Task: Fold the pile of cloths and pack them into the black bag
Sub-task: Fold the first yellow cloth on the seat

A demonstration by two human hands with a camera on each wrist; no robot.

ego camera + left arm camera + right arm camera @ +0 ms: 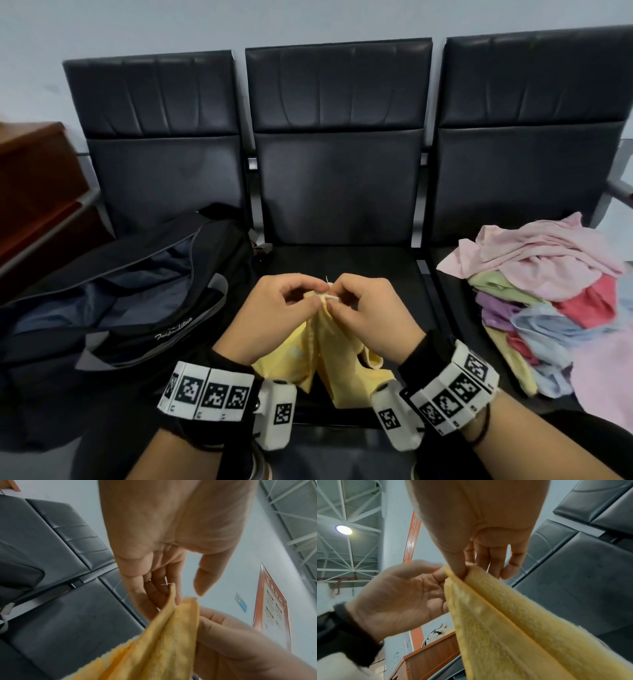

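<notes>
A yellow cloth hangs over the middle black seat, held up by its top edge. My left hand and right hand meet there, each pinching the edge between thumb and fingers. In the left wrist view the cloth rises to my left fingers. The right wrist view has my right thumb and forefinger nipping the cloth, and the left hand against it. The black bag lies unzipped on the left seat. A pile of cloths sits on the right seat.
A brown wooden cabinet stands left of the seats. A metal armrest ends the row at the right. The pile holds pink, green, purple, red, blue and yellow pieces. The seat backs rise behind against a pale wall.
</notes>
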